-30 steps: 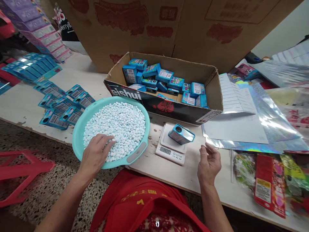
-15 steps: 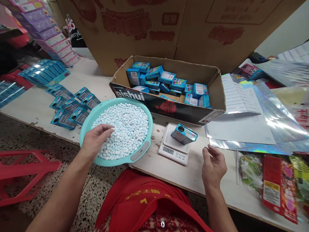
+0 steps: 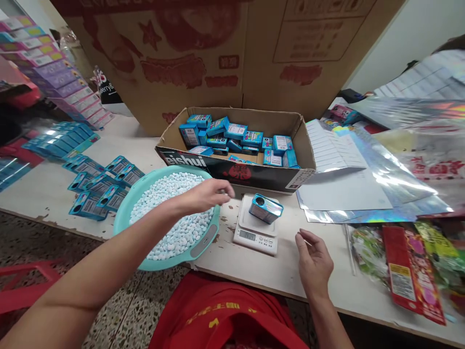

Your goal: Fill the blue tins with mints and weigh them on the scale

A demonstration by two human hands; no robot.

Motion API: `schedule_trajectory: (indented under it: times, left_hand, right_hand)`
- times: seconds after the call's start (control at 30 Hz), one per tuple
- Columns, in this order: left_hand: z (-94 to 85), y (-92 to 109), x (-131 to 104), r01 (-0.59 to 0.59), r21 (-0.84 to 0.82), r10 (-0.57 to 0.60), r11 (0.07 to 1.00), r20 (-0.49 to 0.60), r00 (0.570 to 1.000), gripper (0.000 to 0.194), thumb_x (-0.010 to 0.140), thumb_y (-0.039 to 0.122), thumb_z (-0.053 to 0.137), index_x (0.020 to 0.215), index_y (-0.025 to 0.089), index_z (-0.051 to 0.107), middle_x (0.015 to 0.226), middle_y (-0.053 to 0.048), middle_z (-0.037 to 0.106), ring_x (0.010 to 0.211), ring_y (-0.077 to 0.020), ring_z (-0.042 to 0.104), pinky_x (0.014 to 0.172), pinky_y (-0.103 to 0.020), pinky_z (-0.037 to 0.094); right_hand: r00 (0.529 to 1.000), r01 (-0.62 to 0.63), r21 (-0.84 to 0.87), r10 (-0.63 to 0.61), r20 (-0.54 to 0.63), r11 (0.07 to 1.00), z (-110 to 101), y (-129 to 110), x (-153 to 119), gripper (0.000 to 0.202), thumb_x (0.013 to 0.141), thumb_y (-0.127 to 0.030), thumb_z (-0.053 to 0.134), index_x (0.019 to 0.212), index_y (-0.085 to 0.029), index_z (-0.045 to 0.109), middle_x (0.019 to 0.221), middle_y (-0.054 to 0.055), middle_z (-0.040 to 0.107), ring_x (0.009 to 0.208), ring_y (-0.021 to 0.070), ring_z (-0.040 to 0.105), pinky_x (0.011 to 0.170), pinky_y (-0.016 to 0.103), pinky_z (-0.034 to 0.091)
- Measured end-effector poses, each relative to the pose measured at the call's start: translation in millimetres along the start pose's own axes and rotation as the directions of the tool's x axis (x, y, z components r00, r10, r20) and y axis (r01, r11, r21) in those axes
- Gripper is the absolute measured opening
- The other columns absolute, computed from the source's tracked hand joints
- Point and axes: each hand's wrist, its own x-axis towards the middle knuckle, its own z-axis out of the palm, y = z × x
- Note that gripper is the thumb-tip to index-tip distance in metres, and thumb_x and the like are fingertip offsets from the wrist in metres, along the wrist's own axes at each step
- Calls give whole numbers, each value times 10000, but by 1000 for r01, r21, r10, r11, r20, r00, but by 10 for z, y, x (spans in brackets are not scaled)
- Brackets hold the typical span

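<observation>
Hovering over the right side of the pale green bowl (image 3: 122, 218), our left hand (image 3: 219, 194) has its fingers bent and drawn in toward the thumb, nearly closed — whether a piece is pinched between them we cannot tell. Below our left wrist and forearm, the bowl is heaped with small white and bluish pellets (image 3: 174, 237), and it sits near the front edge of the tabletop (image 3: 283, 271). Just right of it we have a white scale (image 3: 256, 240), whose small display shows digits too blurred for us to read. One blue box (image 3: 266, 208) rests on the scale's plate, a round dark opening near the left end of its upper face, and neither of our hands touches it. Our right hand (image 3: 314, 261) lies to the right of the scale, loosely open, the thumb apart from half-curled fingers, and we see nothing in its grasp. Behind the bowl and scale we have a low cardboard tray (image 3: 254, 179) with more blue boxes (image 3: 236, 131) jumbled inside; left of the bowl stands a cluster of similar boxes (image 3: 100, 186). Off to our right, white paper (image 3: 348, 194) lies over shiny silvery sheets (image 3: 403, 169) — and nearer us, a red packet (image 3: 414, 271) lies beside a clear bag (image 3: 370, 252).
</observation>
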Motion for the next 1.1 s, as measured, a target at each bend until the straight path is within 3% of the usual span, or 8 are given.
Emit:
schedule_trajectory:
  times: [0.1, 0.2, 0.33, 0.53, 0.67, 0.8, 0.97, 1.1]
  left_hand:
    - [239, 229, 376, -164, 279, 148, 946, 78, 986, 168, 798, 97, 524, 855, 155, 671, 901, -39, 631, 826, -146, 574, 739, -251, 422]
    - [445, 282, 597, -261, 454, 234, 852, 115, 965, 242, 803, 73, 479, 897, 175, 677, 947, -50, 613, 869, -167, 576, 757, -264, 421]
    - [549, 263, 677, -319, 517, 286, 794, 145, 947, 290, 772, 59, 469, 950, 190, 656, 958, -55, 593, 857, -180, 572, 706, -275, 416]
    - [562, 264, 681, -340, 475, 335, 812, 98, 937, 321, 737, 45, 470, 960, 196, 646, 958, -45, 595, 838, -172, 564, 686, -270, 407]
    - [504, 271, 644, -327, 400, 361, 856, -9, 933, 265, 771, 70, 471, 920, 187, 656, 938, -38, 606, 828, -157, 567, 714, -264, 420]
    - [318, 208, 521, -261, 335, 333, 905, -178, 926, 162, 791, 146, 520, 874, 174, 657, 888, -22, 631, 815, -150, 569, 756, -271, 418]
    - [78, 17, 281, -121, 292, 186, 949, -205, 961, 167, 824, 258, 510, 843, 168, 650, 821, -8, 664, 737, -148, 554, 681, -268, 388]
    - [0, -124, 147, -37, 306, 112, 951, -230, 967, 208, 825, 305, 499, 851, 170, 654, 791, -10, 665, 671, -141, 526, 642, -270, 363]
  right_hand:
    - [1000, -8, -10, 7, -11, 1000, -53, -5, -19, 375, 749, -493, 681, 947, -175, 648, 996, 90, 660, 928, 220, 616, 897, 439, 483]
    - [1000, -10, -19, 10, -29, 1000, -155, -8, -12, 385, 743, -505, 678, 936, -173, 652, 994, 93, 660, 924, 220, 615, 897, 437, 483]
    - [996, -49, -21, 47, -74, 999, -300, 6, 8, 414, 714, -527, 692, 917, -167, 654, 972, 92, 665, 896, 220, 622, 892, 438, 486]
    - [995, -60, -23, 58, -84, 998, -338, 53, 23, 434, 705, -538, 696, 921, -165, 653, 972, 95, 669, 886, 219, 621, 891, 440, 483]
    - [997, -49, -9, 48, -67, 999, -296, 42, 33, 408, 720, -509, 699, 930, -163, 654, 964, 91, 670, 888, 214, 624, 895, 436, 482]
    - [997, -16, -26, 14, -69, 1000, -309, 43, 41, 382, 729, -484, 700, 927, -160, 658, 948, 85, 673, 876, 203, 628, 886, 420, 489]
    - [996, -49, -38, 46, -72, 998, -333, 93, 35, 393, 715, -492, 701, 916, -157, 654, 929, 86, 683, 868, 209, 638, 884, 431, 493]
    - [996, -79, -41, 77, -55, 996, -289, 76, 26, 394, 702, -496, 703, 904, -162, 655, 904, 83, 690, 851, 212, 642, 861, 429, 503]
